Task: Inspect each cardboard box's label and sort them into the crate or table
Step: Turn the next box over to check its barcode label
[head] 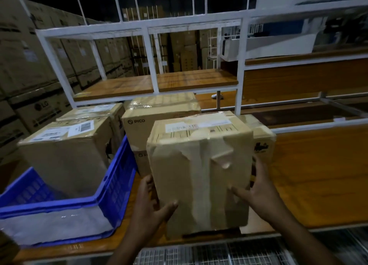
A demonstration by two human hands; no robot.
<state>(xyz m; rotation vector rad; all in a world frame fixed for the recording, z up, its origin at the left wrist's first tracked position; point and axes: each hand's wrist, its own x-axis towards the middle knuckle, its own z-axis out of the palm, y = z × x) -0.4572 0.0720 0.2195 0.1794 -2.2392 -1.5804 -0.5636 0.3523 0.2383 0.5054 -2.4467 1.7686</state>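
Fingers (258, 171) of the right hand (256, 193) spread along the right side of a tall, tape-wrapped brown cardboard box (199, 175), thumb across its front face. Left hand (148, 203) clasping the opposite lower corner, thumb on the front, other fingers hidden behind the left side. Held upright between both hands at the near edge of the orange wooden worktop (318, 175); unclear whether resting on the surface or lifted just above. White barcode label (196, 125) on the box's top face, under clear tape. Directly behind, touching or nearly so, a stack of brown PICO-printed cartons (151, 129), and one more brown carton (262, 137) peeking out at the right. To the left, a blue plastic crate (117, 185) on the same worktop, holding a large brown labelled box (65, 151), with another labelled carton (95, 111) behind. Beyond, a white metal shelf frame (151, 61) with orange boards, and walls of stacked warehouse cartons (29, 65) in dim light.
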